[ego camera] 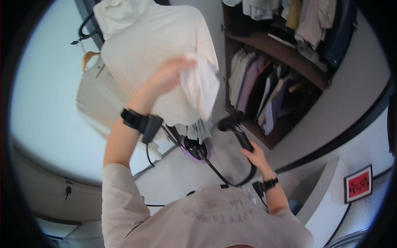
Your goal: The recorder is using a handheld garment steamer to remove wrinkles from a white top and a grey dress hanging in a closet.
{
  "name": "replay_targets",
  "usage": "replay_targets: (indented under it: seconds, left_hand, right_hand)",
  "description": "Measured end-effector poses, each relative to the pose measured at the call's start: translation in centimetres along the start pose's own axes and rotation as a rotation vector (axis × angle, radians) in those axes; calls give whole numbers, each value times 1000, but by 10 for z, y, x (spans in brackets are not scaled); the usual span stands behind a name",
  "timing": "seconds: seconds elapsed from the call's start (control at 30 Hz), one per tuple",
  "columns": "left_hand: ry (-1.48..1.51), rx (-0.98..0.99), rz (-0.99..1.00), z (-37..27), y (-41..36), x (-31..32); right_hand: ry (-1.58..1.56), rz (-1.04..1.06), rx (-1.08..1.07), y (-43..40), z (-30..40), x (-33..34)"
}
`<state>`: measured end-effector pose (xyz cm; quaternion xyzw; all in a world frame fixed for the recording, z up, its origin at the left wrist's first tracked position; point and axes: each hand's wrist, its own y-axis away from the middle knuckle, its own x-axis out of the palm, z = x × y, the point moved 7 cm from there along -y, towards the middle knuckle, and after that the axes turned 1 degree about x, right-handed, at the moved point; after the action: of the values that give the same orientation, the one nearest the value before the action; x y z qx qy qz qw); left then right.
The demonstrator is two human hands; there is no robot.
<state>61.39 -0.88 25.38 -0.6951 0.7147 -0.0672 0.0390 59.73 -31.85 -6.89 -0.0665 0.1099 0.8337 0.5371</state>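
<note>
A cream hooded top (149, 40) hangs spread out in front of me. My left hand (173, 73), blurred, is at its right side, with the fingertips closed on a loose sleeve (200, 83). In my right hand (256, 156) is the black handle of a garment steamer head (231, 122). The head is to the right of the sleeve, apart from the cloth. A black hose (218, 176) loops from the handle to the black-and-purple steamer base (195, 148) on the floor.
At left, a beige top (99, 90) hangs on a wooden hanger (88, 60) beside the white wall. An open wardrobe (276, 49) with several hung clothes stands at right. A framed red picture (358, 184) is at lower right. Pale floor (167, 183) lies below.
</note>
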Motion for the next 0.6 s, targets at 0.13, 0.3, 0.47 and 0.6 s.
replay_targets:
  seconds: [0.13,0.3,0.47,0.6]
  left_hand:
    - [-1059,119,88,42,21,-20]
    - [-915,598,-669,-70,29,-72]
    - [-1189,1108,-1052,-220,32,-122]
    - [-1461,742,-1348,-297,-9,-161]
  right_hand:
    - [-206,-226,3,20,1,-30]
    - [-266,-293,-47,28,13,-50]
    - [-319,-215,-47,14,15,-49]
    - [-381,-174,-45,-3,35,-52]
